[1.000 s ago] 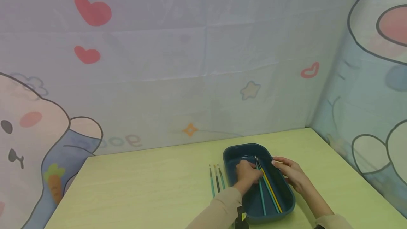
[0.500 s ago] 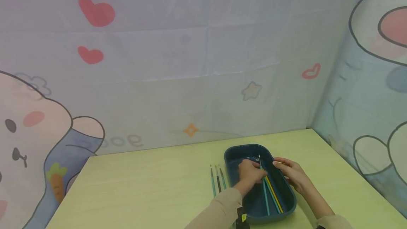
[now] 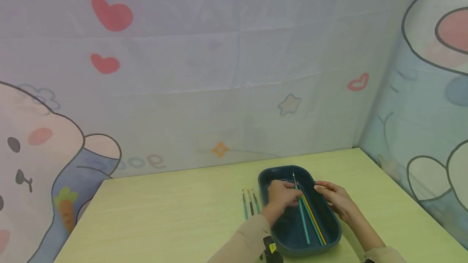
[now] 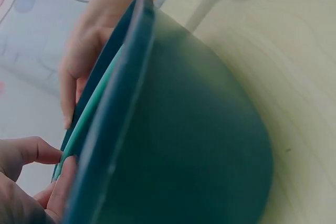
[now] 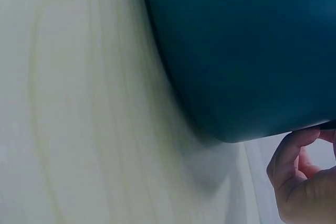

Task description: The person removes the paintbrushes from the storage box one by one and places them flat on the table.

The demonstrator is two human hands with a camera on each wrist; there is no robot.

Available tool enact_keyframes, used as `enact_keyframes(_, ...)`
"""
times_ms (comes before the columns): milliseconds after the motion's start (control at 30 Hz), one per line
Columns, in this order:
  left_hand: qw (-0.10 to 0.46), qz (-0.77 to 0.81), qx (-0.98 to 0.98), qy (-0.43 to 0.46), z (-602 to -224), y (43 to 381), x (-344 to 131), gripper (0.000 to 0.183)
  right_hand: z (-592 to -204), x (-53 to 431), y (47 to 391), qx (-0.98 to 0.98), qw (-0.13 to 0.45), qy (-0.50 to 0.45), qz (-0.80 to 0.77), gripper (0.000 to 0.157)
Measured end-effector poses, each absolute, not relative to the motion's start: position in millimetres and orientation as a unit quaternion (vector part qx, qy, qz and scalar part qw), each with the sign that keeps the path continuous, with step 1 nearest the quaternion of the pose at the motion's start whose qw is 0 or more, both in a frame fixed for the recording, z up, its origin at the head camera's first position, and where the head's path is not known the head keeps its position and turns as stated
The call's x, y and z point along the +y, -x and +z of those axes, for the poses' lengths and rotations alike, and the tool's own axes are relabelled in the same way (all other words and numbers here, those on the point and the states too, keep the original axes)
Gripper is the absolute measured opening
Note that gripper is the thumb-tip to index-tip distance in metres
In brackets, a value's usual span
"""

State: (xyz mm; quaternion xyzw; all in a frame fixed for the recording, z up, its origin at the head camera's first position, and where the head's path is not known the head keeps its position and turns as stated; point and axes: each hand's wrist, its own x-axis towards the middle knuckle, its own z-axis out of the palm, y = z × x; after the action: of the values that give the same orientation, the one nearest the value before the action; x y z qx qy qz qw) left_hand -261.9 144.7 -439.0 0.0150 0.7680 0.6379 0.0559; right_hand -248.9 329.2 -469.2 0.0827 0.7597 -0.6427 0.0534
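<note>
In the head view, my left hand is inside a dark blue tray, pinching a teal paintbrush near its bristle end. The left wrist view shows thumb and fingertips on that slim teal handle, just past the rim. Beside it in the tray lie a yellow paintbrush and another teal one. My right hand grips the tray's right rim, thumb on top. From the right wrist, its curled fingers meet the tray's edge; the thumb is partly cut off.
Several paintbrushes lie side by side on the pale yellow table, left of the tray, partly covered by my left sleeve. A cartoon-printed cloth rises behind the table and along its right side.
My left hand shifts a little right, then back left, and the pinched teal brush swings with it, its bristle end now farther up. The right hand stays on the rim.
</note>
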Motion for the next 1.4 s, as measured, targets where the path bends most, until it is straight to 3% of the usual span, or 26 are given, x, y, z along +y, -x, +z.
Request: enact_keyframes(1400,0.054,0.697,0.715,-0.026,-425.4,252.3,103.0,0.035,-470.2,329.3,249.7,0.757,0.050,-0.082,-0.646,0.062)
